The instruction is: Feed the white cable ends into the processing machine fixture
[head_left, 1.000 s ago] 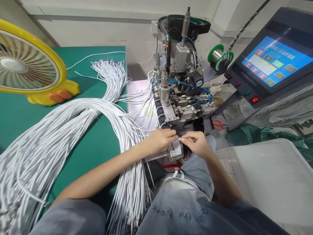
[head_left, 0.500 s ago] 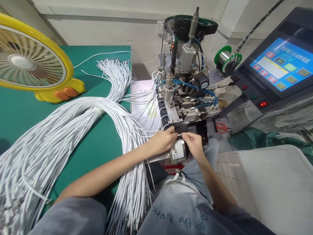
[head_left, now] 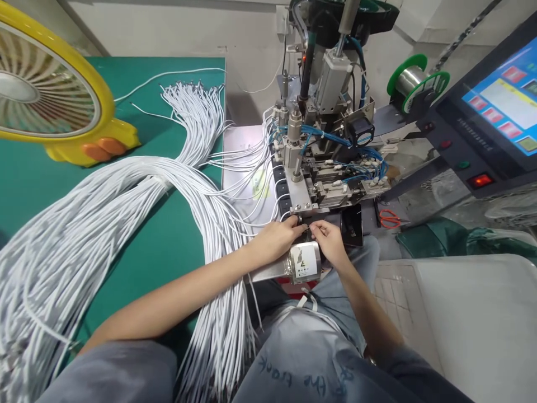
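Note:
My left hand [head_left: 274, 242] is closed in a pinch at the front edge of the bench machine [head_left: 296, 193]. Just to its right, my right hand [head_left: 330, 242] pinches with thumb and forefinger, its tips almost touching those of the left. Between them is the thin end of a white cable, mostly hidden by the fingers. Below the hands sits a metal cylinder with a white label [head_left: 306, 262]. A thick bundle of white cables [head_left: 210, 218] passes beneath my left forearm, and several cables run from it into the machine's side.
A yellow fan [head_left: 46, 84] stands on the green table [head_left: 126, 268] at left. At right are a wire spool [head_left: 413, 81], a control screen [head_left: 503, 101], red-handled scissors [head_left: 390, 219] and a pale plastic bin [head_left: 482, 313].
The view has shifted slightly, so the machine and screen look nearer and further right. My hands stay together, and the white cable end between my fingertips shows less than before.

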A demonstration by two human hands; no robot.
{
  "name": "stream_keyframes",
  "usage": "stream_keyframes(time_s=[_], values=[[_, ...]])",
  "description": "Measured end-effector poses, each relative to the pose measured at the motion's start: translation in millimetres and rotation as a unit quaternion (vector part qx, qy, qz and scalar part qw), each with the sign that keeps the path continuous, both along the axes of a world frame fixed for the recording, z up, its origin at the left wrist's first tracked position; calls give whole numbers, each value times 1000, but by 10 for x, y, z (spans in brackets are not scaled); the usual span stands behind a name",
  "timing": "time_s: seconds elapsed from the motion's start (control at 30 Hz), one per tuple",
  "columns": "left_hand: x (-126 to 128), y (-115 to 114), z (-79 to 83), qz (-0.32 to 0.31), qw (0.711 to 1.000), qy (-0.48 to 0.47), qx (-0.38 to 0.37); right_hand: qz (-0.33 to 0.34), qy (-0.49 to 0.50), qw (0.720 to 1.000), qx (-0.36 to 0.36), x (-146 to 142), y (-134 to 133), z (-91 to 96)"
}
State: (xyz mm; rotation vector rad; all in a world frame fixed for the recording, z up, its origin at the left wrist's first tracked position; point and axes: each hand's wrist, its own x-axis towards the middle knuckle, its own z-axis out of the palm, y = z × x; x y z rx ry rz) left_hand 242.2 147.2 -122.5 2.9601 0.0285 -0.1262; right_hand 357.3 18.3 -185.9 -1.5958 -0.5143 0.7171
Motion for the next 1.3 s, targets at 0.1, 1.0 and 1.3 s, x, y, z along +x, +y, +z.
stream_keyframes(time_s=[0.1,1.0,1.3], values=[[-9,-2,19,-9,999,14,28,6,10,1000,-6,5,-7,5],[-11,30,-9,-30,1000,6,8,42,260,965,-3,73,-43,-8],[-11,31,-33,-31,999,-6,5,59,289,956,-9,85,-41,-64]])
